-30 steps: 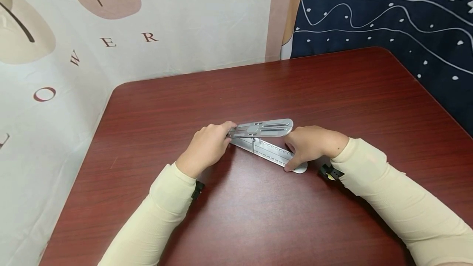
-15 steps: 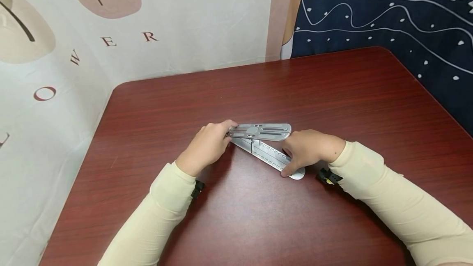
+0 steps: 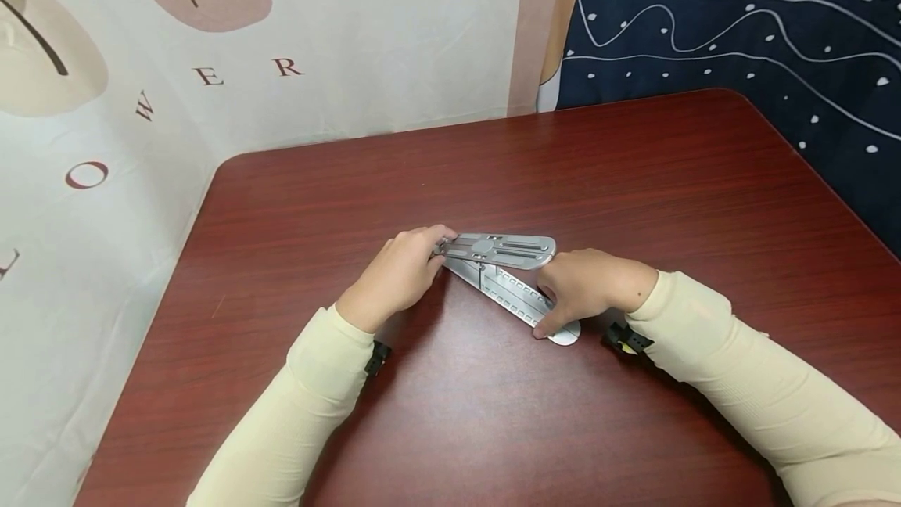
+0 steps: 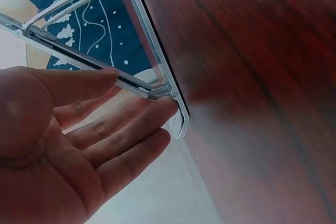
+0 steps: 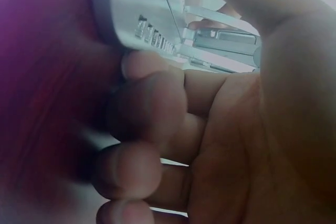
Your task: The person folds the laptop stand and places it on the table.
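A silver folding metal stand [image 3: 519,298] is partly unfolded, its slotted base plate low against the table. The grooved upper plate [image 3: 501,249] is raised at an angle above it, with a strut joining the two. At the hinged end, my left hand [image 3: 394,276] pinches the stand between thumb and fingers. In the left wrist view, that thumb lies along the upper plate [image 4: 79,59] and a fingertip touches near the hinge. My right hand [image 3: 594,284] grips the base plate's rounded right end, thumb on top. Curled fingers [image 5: 149,103] reach the plate edge [image 5: 139,6] in the right wrist view.
The dark red wooden table [image 3: 352,202] surrounds the stand. Behind it hangs a pale cloth [image 3: 394,37] with letters, and a navy cloth [image 3: 704,37] with white trees to the right. Black straps [image 3: 628,339] sit at both wrists.
The right hand has shifted a little toward me, swinging the base plate's right end the same way. The upper plate's free end has dropped slightly. The left hand keeps nearly the same place.
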